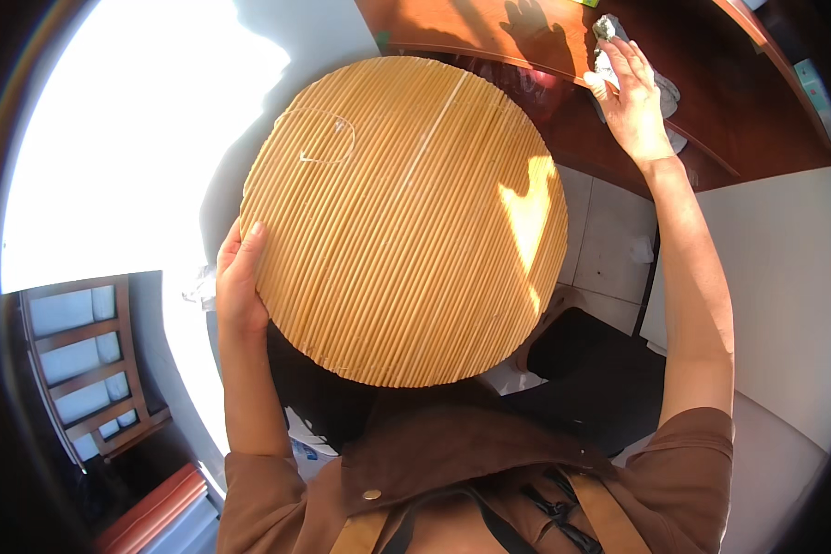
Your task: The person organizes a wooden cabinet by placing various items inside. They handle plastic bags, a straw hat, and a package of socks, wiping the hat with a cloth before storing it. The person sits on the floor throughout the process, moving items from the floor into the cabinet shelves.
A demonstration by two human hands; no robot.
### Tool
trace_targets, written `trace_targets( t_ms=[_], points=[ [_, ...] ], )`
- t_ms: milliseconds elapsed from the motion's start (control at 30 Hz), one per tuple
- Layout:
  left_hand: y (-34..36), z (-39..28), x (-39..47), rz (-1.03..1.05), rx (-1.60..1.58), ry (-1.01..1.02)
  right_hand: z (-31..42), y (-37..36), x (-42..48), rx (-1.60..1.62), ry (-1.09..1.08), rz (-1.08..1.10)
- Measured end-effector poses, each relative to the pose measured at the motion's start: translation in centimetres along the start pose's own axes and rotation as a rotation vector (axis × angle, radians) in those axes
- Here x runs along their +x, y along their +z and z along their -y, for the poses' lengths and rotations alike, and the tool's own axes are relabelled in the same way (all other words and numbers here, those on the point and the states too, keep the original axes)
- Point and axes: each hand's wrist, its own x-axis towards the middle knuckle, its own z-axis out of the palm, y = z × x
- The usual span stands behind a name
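My left hand (239,287) grips the left edge of a large round panel (401,228) of thin straw-coloured rods laid side by side. Its thumb lies on the face, and the fingers go behind the rim. The panel is held up before my chest, with a pale streak near the top and a sunlit patch on the right. My right hand (627,104) is raised at the upper right, thumb and fingers apart. It is over a crumpled white and grey thing (604,29), perhaps cloth, on a reddish-brown wooden surface; whether it touches is unclear.
The reddish-brown wooden furniture (450,31) runs along the far side. Bright light falls on a white surface (131,138) at left. A slatted wooden frame (86,360) stands at lower left. Pale floor tiles (606,235) and a white panel (775,291) lie at right.
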Motion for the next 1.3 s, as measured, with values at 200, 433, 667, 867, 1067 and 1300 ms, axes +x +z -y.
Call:
trace_targets(
  t_ms=[200,433,667,867,1067,1300],
  points=[
    [-1.3,1.3,-1.1,0.035,-0.118,0.029,17.1,-10.2,2.8,0.315,-0.110,-0.637],
    [0.3,4.0,-3.3,0.036,-0.048,0.121,25.3,0.9,-4.5,0.556,0.040,-0.125],
    [5.2,2.5,-5.8,0.090,0.174,0.354,29.2,0.8,-4.5,0.531,0.225,-0.324],
    [3.5,4.3,-5.0,0.160,0.426,0.409,24.8,-1.3,-7.6,1.159,1.118,-0.048],
    [8.0,8.3,-7.1,0.556,0.940,1.001,21.6,-8.2,-12.2,2.134,1.608,-0.110],
    [6.1,10.5,-8.4,0.725,0.920,0.646,18.5,-6.9,-19.1,1.687,1.764,-0.157]
  ],
)
